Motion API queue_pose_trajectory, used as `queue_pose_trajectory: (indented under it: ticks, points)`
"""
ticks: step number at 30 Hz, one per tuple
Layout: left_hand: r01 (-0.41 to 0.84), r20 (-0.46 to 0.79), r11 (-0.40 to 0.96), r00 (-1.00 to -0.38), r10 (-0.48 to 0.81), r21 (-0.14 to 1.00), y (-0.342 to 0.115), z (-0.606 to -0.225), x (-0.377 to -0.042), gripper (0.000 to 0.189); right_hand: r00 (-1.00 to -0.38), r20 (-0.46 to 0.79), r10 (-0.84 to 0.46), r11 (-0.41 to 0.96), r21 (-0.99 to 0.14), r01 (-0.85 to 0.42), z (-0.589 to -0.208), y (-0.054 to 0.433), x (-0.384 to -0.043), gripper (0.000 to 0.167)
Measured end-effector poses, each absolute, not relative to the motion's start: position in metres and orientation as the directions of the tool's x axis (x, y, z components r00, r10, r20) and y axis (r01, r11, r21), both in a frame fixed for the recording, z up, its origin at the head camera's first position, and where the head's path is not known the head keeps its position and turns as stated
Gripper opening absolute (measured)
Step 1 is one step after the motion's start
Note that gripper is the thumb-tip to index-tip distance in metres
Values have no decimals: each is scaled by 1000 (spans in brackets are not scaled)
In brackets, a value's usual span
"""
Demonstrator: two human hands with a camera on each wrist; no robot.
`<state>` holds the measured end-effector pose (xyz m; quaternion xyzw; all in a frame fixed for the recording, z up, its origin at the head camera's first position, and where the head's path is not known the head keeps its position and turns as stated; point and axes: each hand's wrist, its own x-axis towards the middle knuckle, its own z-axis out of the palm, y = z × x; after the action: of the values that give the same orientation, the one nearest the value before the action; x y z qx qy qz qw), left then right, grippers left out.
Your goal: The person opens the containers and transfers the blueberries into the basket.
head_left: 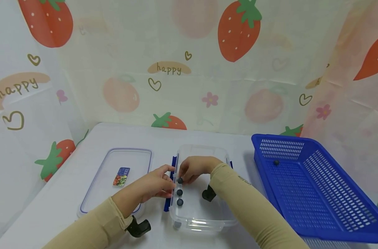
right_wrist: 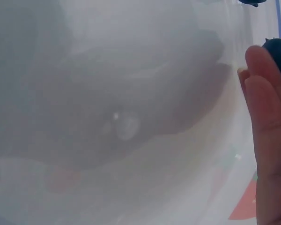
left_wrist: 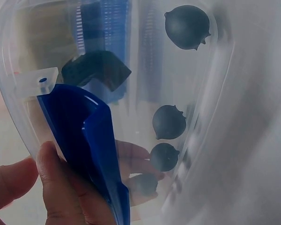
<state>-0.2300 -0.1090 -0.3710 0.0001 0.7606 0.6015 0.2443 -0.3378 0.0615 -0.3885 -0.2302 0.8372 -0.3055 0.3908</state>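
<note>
A clear plastic box (head_left: 207,215) stands on the table with a blue side latch (left_wrist: 91,126) on its left wall. My left hand (head_left: 154,183) rests its fingertips against that wall, by the latch and rim. Inside the box, my right hand (head_left: 197,167) reaches down and pinches a dark blueberry (head_left: 180,180) near the left wall; in the left wrist view the berry shows between its fingertips, through the plastic. Toward me along that wall lie more blueberries (head_left: 179,192). One blueberry (left_wrist: 187,27) sits apart from the others, nearer the box's front end.
To the left lies a clear lid (head_left: 131,159) with a blue seal and a colourful label (head_left: 121,176). At the right stands a blue slotted basket (head_left: 304,193), with one blueberry (head_left: 276,162) at its far end. A printed curtain (head_left: 195,97) hangs behind the table.
</note>
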Motion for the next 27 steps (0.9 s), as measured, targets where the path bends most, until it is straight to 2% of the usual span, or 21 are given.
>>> queue_pose_trajectory:
  ticks: [15, 27]
  points:
    - [-297, -373, 270, -878, 299, 916, -109, -371, -230, 60, -580, -465, -669, 655, -738, -164, -383, 63, -342, 9]
    - [-305, -380, 272, -878, 290, 913, -108, -371, -230, 60, -601, -409, -687, 620, -761, -190, -355, 70, -344, 6]
